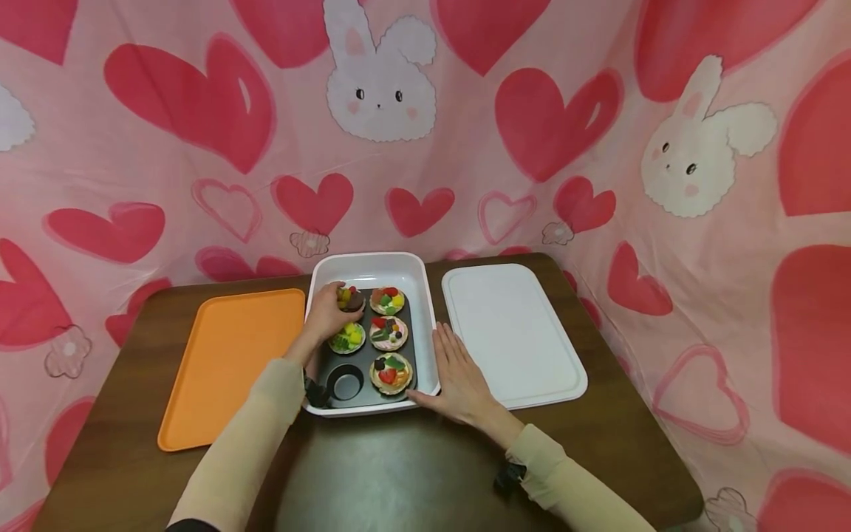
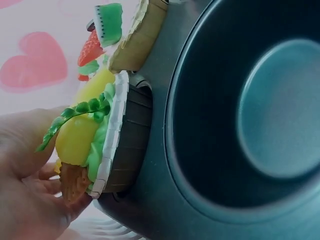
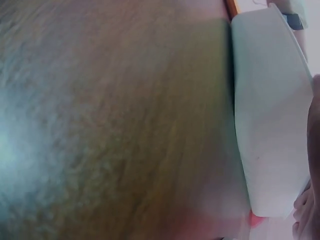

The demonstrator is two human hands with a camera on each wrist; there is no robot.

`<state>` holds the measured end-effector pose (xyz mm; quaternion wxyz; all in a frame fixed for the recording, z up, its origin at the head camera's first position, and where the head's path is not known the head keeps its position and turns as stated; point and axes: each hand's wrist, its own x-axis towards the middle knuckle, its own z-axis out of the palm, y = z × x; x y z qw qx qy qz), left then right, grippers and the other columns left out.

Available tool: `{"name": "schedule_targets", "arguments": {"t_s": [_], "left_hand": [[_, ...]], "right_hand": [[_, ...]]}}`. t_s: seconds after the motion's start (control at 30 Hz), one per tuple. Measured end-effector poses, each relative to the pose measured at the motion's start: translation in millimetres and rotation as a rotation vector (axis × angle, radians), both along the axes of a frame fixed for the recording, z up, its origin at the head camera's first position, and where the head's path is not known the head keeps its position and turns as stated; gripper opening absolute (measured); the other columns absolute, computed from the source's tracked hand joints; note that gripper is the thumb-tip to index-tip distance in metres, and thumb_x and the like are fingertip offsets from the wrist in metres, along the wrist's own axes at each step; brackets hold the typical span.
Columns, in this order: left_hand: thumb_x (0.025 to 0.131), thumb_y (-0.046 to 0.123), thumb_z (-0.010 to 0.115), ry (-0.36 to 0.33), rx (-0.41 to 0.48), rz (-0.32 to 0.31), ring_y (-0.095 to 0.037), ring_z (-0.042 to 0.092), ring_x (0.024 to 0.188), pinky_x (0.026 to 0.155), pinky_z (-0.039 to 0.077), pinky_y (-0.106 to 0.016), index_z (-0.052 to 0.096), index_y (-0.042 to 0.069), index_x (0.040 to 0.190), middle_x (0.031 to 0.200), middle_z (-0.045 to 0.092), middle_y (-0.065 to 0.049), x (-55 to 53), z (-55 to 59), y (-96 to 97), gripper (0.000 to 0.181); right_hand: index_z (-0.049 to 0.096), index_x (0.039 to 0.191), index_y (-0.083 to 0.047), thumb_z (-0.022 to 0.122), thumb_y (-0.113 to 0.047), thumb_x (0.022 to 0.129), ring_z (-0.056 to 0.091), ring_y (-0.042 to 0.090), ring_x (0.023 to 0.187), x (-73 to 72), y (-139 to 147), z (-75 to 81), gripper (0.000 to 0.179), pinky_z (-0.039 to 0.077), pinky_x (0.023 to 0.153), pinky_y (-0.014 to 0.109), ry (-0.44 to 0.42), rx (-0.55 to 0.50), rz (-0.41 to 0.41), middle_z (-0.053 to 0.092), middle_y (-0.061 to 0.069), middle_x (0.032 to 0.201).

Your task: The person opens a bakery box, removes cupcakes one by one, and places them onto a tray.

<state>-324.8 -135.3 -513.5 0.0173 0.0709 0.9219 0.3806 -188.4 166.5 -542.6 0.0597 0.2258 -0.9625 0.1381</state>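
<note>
A dark muffin tin lies inside a deep white tray. My left hand reaches over the tin's left side and grips the back-left tart, fingers and thumb around its edge. In front of it sits a tart with yellow fruit and green cream, close beside the hand in the left wrist view. The front-left cup shows its bare bottom. Three tarts fill the right row, the nearest being a strawberry tart. My right hand rests with straight fingers along the white tray's right front corner.
An orange tray lies flat on the wooden table to the left. To the right is a flat white board with a raised rim. A pink curtain with hearts and rabbits hangs behind the table and down its right side.
</note>
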Motion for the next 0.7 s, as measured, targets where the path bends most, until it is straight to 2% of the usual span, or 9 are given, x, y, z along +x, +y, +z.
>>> {"name": "schedule_targets", "arguments": {"t_s": [0.2,0.33,0.47,0.7], "left_hand": [[0.093,0.016,0.084,-0.042,0.044,0.05,-0.05,0.053,0.139,0.128,0.043,-0.061,0.043,-0.015,0.153,0.149,0.052,-0.038,-2.5,-3.7,1.0,0.078],[0.092,0.017,0.085,-0.045,0.036,0.063,-0.048,0.052,0.131,0.123,0.044,-0.061,0.046,-0.016,0.148,0.141,0.052,-0.036,-4.2,-2.6,1.8,0.076],[0.09,0.017,0.085,-0.038,0.01,0.069,-0.046,0.052,0.124,0.118,0.046,-0.06,0.048,-0.017,0.143,0.134,0.053,-0.035,-4.2,-1.8,1.5,0.072],[0.089,0.02,0.086,-0.027,-0.023,0.056,-0.046,0.052,0.121,0.113,0.048,-0.06,0.054,-0.016,0.138,0.129,0.057,-0.034,-2.2,-5.7,2.9,0.069]], "right_hand": [[0.014,0.172,0.008,0.072,-0.076,0.087,0.018,0.044,0.171,-1.9,1,5.7,0.133,0.026,0.139,0.055,-0.052,0.011,0.012,0.018,0.03,0.182],[0.014,0.172,0.008,0.075,-0.076,0.085,0.018,0.044,0.171,-3.4,1,10.1,0.135,0.025,0.139,0.056,-0.047,0.002,0.023,0.018,0.031,0.181],[0.014,0.172,0.008,0.075,-0.076,0.086,0.019,0.045,0.171,-3.1,-1,11.4,0.134,0.026,0.138,0.057,-0.048,-0.01,0.028,0.018,0.031,0.181],[0.011,0.174,0.005,0.07,-0.078,0.089,0.014,0.04,0.173,-2.0,0,8.3,0.133,0.021,0.14,0.053,-0.096,0.015,0.003,0.013,0.026,0.184]]}}
